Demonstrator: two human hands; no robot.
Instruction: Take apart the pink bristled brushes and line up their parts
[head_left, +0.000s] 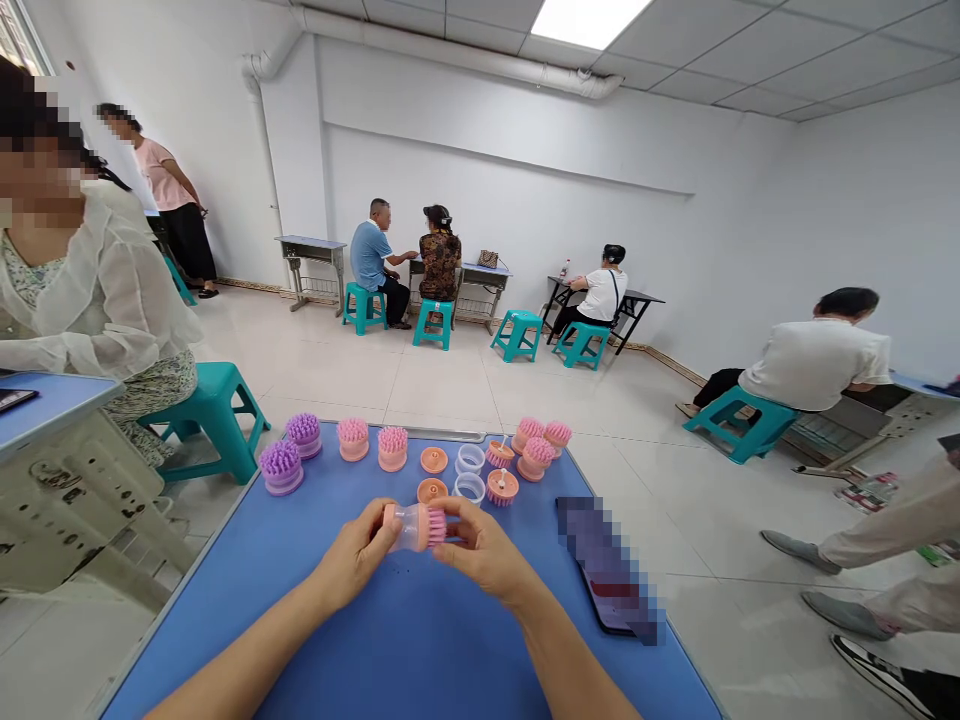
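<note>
Above the blue tabletop, both hands hold a scrubbing brush (410, 527) lying sideways, with an orange cap, a clear middle and pink bristles facing right. My left hand (358, 552) grips the cap end. Fingers of my right hand (481, 548) close round the bristle end. Just beyond are two orange caps (433, 460), two clear rings (470, 460) and two orange brush heads (502, 487) turned bristles down, each with a white stem. Two purple brushes (282, 468) stand at the far left, two pink brushes (392, 449) beside them, and several more pink brushes (536, 458) at the far right.
A phone (611, 570) lies near the table's (360, 650) right edge. At the left, a seated person (112, 280) is beside another desk (67, 410). Several people sit on teal stools (517, 335) at desks by the walls. Someone's legs (892, 520) stand at the right.
</note>
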